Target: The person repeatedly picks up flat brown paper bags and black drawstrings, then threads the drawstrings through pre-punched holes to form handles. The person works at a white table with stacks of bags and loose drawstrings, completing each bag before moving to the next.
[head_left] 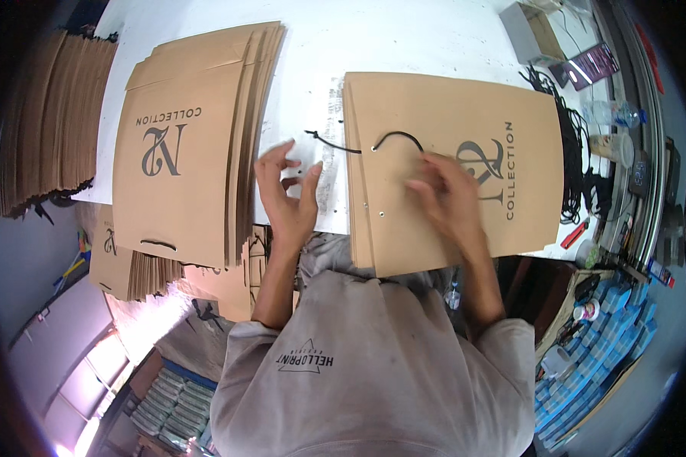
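Note:
A stack of flat brown paper bags with dark print lies in front of me on the right. A black cord with a knotted end passes through an eyelet near the top bag's left edge and arches over to my right hand. Motion smears the fingers of that hand, so I cannot make out whether they grip the cord. My left hand is raised beside the stack's left edge, fingers apart and holding nothing. A second eyelet shows lower on the same bag.
Another pile of brown bags lies to the left, with a tall brown stack beyond it. Black cords hang along the right side, near a phone, a plastic bottle and a red cutter on the white table.

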